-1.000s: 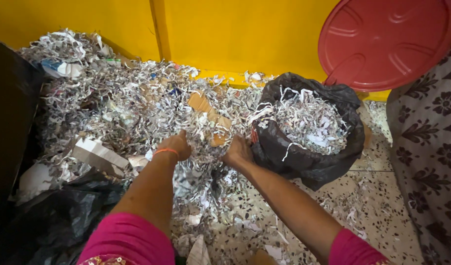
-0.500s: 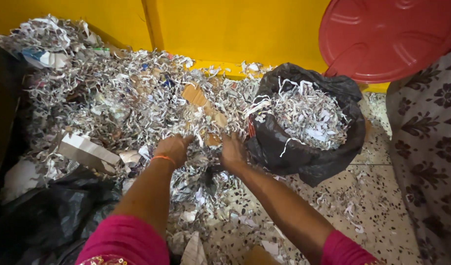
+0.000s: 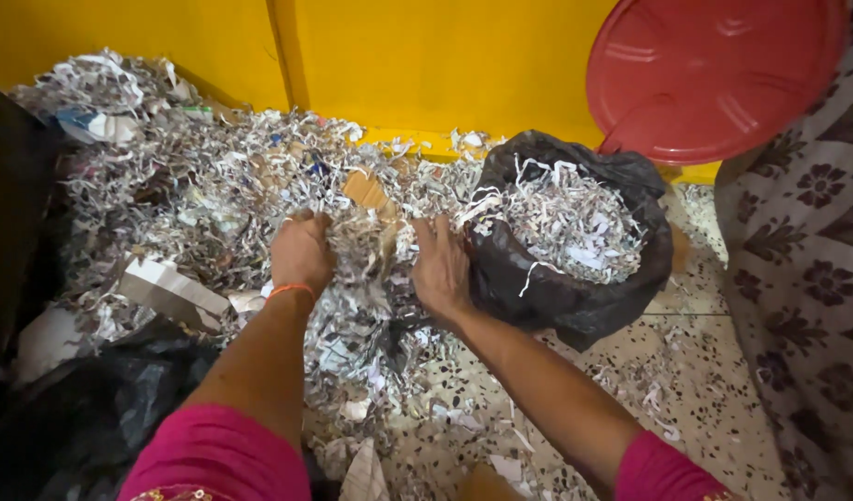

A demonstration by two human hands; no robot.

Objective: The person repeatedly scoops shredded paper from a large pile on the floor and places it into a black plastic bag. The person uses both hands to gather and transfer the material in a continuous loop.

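A big heap of shredded paper (image 3: 204,186) covers the floor against a yellow wall. My left hand (image 3: 301,252), with an orange band at the wrist, and my right hand (image 3: 440,269) press in from both sides on a clump of shreds (image 3: 371,250) between them. Just right of my right hand stands a black plastic bag (image 3: 575,297), open at the top and filled with shreds. A brown piece of cardboard (image 3: 366,190) lies in the heap just beyond my hands.
A red round lid (image 3: 714,74) leans at the upper right. Patterned cloth (image 3: 807,278) hangs along the right edge. Another black bag (image 3: 83,417) lies at the lower left, with a folded paper box (image 3: 171,292) beside it. Speckled floor (image 3: 705,390) shows at the lower right.
Both hands have closed in on a clump of shreds and lifted it slightly. The view has shifted a little.
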